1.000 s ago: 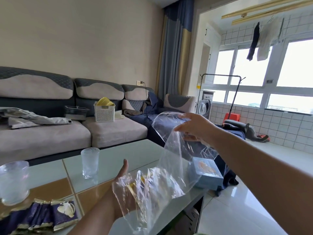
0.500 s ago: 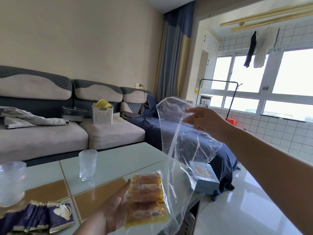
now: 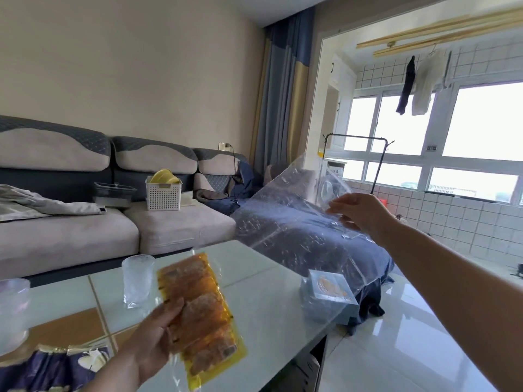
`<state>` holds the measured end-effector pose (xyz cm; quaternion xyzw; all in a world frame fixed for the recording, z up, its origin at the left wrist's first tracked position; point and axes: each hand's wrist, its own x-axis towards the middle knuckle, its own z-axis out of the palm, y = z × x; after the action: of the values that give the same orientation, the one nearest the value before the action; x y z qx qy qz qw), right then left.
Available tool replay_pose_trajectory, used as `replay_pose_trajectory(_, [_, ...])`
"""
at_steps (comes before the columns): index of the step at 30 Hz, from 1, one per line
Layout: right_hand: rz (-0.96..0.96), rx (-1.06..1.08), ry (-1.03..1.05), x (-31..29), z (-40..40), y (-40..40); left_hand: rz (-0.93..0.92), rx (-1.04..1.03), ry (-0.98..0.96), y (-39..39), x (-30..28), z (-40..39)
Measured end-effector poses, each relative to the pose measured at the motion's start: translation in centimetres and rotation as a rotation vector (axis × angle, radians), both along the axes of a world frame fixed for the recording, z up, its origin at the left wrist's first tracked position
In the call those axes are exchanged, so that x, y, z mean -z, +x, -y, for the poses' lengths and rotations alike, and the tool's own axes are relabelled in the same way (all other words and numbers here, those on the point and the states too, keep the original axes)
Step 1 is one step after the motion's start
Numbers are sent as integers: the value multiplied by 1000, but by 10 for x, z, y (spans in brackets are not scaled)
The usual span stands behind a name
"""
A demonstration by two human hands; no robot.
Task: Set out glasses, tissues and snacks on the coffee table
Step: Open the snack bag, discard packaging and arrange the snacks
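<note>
My left hand point(image 3: 154, 339) grips an orange snack packet point(image 3: 199, 309) by its left edge, holding it tilted above the glass coffee table point(image 3: 254, 290). My right hand point(image 3: 358, 212) is raised to the right and pinches a clear, empty plastic bag point(image 3: 294, 230) that hangs over the table's far right corner. Two frosted glasses stand on the table: one point(image 3: 137, 280) behind the packet, another point(image 3: 12, 312) at the left edge. Dark blue snack packets point(image 3: 56, 366) lie at the front left. A light blue tissue box point(image 3: 328, 298) sits at the table's right corner.
A grey sofa point(image 3: 85, 236) runs behind the table, carrying a white basket point(image 3: 163, 193), a clear container point(image 3: 114, 193) and crumpled cloth point(image 3: 42, 203). A blue blanket point(image 3: 325, 241) covers the sofa's right end. White glossy floor point(image 3: 396, 349) lies to the right.
The orange packet has come fully out of the clear bag. My left hand lifted it up and leftward, while my right hand pulled the empty bag away to the right.
</note>
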<state>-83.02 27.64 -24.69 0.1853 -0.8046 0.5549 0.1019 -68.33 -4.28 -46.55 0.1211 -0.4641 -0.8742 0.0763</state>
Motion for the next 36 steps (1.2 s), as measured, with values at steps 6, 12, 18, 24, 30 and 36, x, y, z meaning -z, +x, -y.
replay_pose_trajectory(6, [20, 78, -73, 14, -10, -13, -95, -120, -138, 2, -24, 24])
replay_pose_trajectory(12, [-230, 235, 162, 30, -6, -16, -119, -183, -224, 5, -43, 42])
replay_pose_trajectory(18, [-455, 207, 194, 43, 4, -1, -129, -271, -292, 5, -64, 52])
replay_pose_trajectory(24, [232, -394, -219, 75, 22, 2, -81, -289, -418, 7, -86, 59])
replay_pose_trajectory(30, [684, -617, -492, 128, 38, -4, -7, -286, -618, 9, -116, 66])
replay_pose_trajectory(36, [936, -751, -562, 181, 73, 1, 101, -206, -855, -5, -139, 67])
